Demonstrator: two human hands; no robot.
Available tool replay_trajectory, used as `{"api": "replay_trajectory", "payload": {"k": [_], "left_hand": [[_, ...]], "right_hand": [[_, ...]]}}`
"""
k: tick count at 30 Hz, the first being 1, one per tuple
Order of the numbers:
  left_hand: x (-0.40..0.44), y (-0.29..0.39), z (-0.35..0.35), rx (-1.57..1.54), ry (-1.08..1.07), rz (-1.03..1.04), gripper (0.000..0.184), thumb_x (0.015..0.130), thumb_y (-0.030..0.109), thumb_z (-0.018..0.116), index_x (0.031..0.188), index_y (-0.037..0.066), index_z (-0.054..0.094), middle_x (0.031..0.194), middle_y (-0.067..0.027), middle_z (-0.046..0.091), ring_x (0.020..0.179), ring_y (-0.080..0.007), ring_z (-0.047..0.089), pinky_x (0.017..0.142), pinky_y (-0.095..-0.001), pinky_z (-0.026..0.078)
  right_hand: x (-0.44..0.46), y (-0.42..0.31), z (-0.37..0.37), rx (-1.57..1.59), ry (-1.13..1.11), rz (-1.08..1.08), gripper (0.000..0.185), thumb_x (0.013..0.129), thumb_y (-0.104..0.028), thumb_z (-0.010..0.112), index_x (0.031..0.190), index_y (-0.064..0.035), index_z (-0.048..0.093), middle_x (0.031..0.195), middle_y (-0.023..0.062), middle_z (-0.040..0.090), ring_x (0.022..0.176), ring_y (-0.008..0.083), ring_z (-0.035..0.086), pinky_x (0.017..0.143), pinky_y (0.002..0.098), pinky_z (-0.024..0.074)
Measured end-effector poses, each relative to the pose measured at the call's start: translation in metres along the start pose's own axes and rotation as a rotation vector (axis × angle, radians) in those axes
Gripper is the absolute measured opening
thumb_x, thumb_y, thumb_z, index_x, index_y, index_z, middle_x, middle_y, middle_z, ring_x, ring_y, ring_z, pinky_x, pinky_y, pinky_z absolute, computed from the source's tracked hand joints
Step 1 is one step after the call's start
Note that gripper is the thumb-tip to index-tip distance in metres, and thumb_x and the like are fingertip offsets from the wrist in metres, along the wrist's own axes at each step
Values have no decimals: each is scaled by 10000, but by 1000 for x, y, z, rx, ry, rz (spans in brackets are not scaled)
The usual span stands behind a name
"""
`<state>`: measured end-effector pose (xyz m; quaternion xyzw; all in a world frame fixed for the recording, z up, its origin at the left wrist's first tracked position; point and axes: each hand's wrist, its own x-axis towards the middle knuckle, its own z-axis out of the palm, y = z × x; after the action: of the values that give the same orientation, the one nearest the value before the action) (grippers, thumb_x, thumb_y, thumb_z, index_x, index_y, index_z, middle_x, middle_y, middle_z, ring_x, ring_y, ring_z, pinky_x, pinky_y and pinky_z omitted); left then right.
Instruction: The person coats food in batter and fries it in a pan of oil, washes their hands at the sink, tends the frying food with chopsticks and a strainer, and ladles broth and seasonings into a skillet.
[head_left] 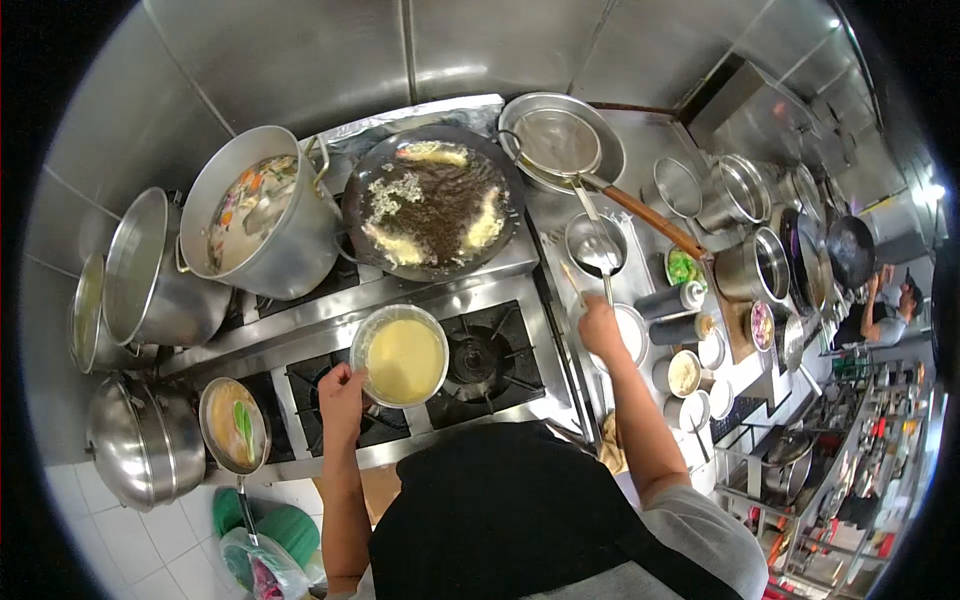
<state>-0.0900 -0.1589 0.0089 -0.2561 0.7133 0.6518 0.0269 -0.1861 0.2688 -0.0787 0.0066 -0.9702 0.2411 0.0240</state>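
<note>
My left hand (342, 392) grips the rim of a round container of pale yellow batter (404, 360), held above the front burners. On the right, my right hand (600, 328) is closed around thin utensil handles; a wooden tip pokes out past the fingers. Just beyond it a metal ladle (598, 255) rests over a small pot, and a white bowl (630, 335) lies beside the hand. Behind the batter, a wide black wok (440, 205) of dark oil holds several pieces frying in yellow batter, with loose batter bits at its left.
A big soup pot (262, 215) stands at the left, near a small pan (235, 425) with a green vegetable. A strainer (558, 142) sits on a bowl behind. Squeeze bottles (672, 300) and containers line the right counter. Another person (885, 315) is far right.
</note>
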Motion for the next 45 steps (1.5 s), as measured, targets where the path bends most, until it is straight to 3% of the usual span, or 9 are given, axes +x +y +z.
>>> {"api": "replay_trajectory", "payload": {"k": [6, 9, 12, 15, 17, 20, 32, 38, 45], "left_hand": [[17, 9, -1, -11, 0, -24, 244, 844, 112, 599, 644, 49, 475, 613, 13, 493, 546, -73, 535, 485, -268, 526], [20, 25, 3, -31, -2, 21, 233, 845, 118, 598, 661, 25, 489, 623, -3, 514, 565, -93, 566, 474, -276, 527], [24, 43, 8, 141, -6, 51, 225, 846, 115, 595, 676, 1, 504, 637, -27, 539, 578, -117, 589, 470, -283, 535], [36, 63, 16, 132, -122, 127, 215, 842, 105, 592, 682, -14, 513, 654, -49, 560, 602, -136, 606, 473, -284, 543], [38, 84, 27, 248, -120, 145, 232, 845, 124, 589, 656, 20, 503, 627, -3, 506, 582, -100, 558, 480, -299, 550], [50, 96, 37, 154, -158, 176, 236, 835, 115, 596, 646, 23, 489, 617, 1, 471, 565, -97, 537, 458, -313, 545], [106, 141, 61, 181, -86, 218, 243, 778, 125, 607, 612, 1, 480, 565, -35, 460, 509, -135, 519, 454, -352, 539], [136, 151, 77, 93, -37, 263, 259, 774, 128, 612, 597, 4, 468, 566, -30, 449, 491, -142, 496, 435, -341, 529], [153, 150, 80, 207, 5, 246, 237, 832, 152, 607, 647, 24, 531, 649, -18, 494, 575, -126, 546, 477, -304, 564]], "right_hand": [[-2, -9, 41, -162, -77, 127, 389, 717, 17, 516, 1103, 68, 543, 1086, 288, 521, 1105, 430, 458, 933, 466, 389], [12, -58, 4, 90, 254, -128, 329, 752, 0, 546, 1077, 46, 560, 1088, 228, 560, 986, 384, 545, 863, 450, 455], [18, -159, -64, 637, -63, -382, 210, 814, -8, 585, 1024, -4, 595, 973, 160, 614, 834, 290, 633, 698, 331, 522], [36, -235, -80, 530, -474, -719, 236, 787, -59, 626, 1016, -15, 590, 948, 158, 576, 848, 319, 630, 723, 402, 518], [54, -253, -48, 207, -445, -978, 295, 758, -111, 656, 1030, -13, 599, 1006, 178, 574, 854, 337, 628, 790, 429, 508], [74, -270, -3, -375, -526, -873, 349, 768, -178, 621, 1087, -41, 582, 1071, 184, 586, 899, 349, 618, 794, 464, 489], [154, -275, -13, -238, -785, -773, 476, 687, -188, 599, 1138, -37, 618, 978, 202, 659, 902, 354, 634, 816, 402, 498], [183, -277, -77, -175, -464, -822, 417, 698, -107, 673, 1099, -5, 621, 1050, 209, 627, 989, 349, 601, 866, 399, 478], [217, -253, -111, -78, -416, -787, 348, 706, -109, 664, 1039, -15, 632, 980, 202, 641, 932, 351, 611, 820, 399, 481]]}}
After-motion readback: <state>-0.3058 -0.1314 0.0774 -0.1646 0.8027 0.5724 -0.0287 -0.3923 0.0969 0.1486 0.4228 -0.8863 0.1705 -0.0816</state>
